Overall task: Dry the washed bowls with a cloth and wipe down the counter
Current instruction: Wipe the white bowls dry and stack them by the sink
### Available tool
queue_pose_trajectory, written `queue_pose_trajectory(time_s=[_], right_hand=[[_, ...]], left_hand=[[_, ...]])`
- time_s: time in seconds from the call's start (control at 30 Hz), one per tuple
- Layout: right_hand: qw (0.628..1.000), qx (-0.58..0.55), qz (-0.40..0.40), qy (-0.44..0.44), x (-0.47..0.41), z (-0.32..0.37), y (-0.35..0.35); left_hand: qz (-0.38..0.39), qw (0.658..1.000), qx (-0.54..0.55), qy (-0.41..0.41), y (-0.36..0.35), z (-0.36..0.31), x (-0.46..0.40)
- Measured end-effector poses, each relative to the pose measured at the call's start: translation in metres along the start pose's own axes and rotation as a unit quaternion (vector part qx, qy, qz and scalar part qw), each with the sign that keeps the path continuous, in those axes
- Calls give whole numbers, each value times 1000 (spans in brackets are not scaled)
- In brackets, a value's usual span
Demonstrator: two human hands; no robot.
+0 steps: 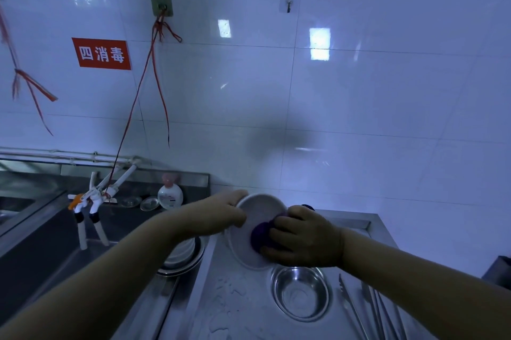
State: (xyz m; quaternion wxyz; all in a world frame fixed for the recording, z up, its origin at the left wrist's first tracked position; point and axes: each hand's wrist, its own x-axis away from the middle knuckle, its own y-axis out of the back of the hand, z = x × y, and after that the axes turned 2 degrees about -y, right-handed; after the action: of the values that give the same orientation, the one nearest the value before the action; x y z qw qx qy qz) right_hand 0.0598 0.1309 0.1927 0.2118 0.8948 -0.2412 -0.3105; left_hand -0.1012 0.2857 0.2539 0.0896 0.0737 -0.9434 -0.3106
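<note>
Above the counter (pixel 249 309), just beside the sink: white bowl (pixel 255 218) tilted on edge, gripped at the far rim by the left hand (pixel 225 211), fingers curled over the lip. Right hand (pixel 302 238) closed around a bunched purple cloth (pixel 261 236), pressed against the bowl's inner wall. Metal bowl (pixel 301 294) resting below on the wet counter, tongs (pixel 367 303) lying to its right, more stacked bowls (pixel 184 255) waiting in the sink at the left. Probably midway through drying this one. To do it well: keep the rim pinched firmly so nothing slips, sweep the cloth in circles from the centre outward, turn the bowl bit by bit, then wipe the outside and base. Best set down afterwards away from the water streaks on the steel, or dampness returns.
</note>
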Motion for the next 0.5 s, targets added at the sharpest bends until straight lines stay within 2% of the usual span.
queue_pose_trajectory(time_s=[0.07,0.1,0.2,0.33,0.4,0.5], right_hand=[[1000,-9,7,11,-4,-2,2],[1000,-17,1,-8,-8,-1,4],[993,-3,-28,-119,-22,5,8],[957,40,-41,-283,-38,16,11],[949,39,-42,-309,-42,25,9],[948,21,-44,-313,-40,37,3]], left_hand=[[54,998,2,22,9,-3,1],[47,998,28,22,10,-4,2],[-84,986,142,-18,1,0,2],[-280,924,245,-88,-42,6,-1],[-338,896,267,-111,-56,6,-3],[-355,899,228,-115,-54,9,-4]])
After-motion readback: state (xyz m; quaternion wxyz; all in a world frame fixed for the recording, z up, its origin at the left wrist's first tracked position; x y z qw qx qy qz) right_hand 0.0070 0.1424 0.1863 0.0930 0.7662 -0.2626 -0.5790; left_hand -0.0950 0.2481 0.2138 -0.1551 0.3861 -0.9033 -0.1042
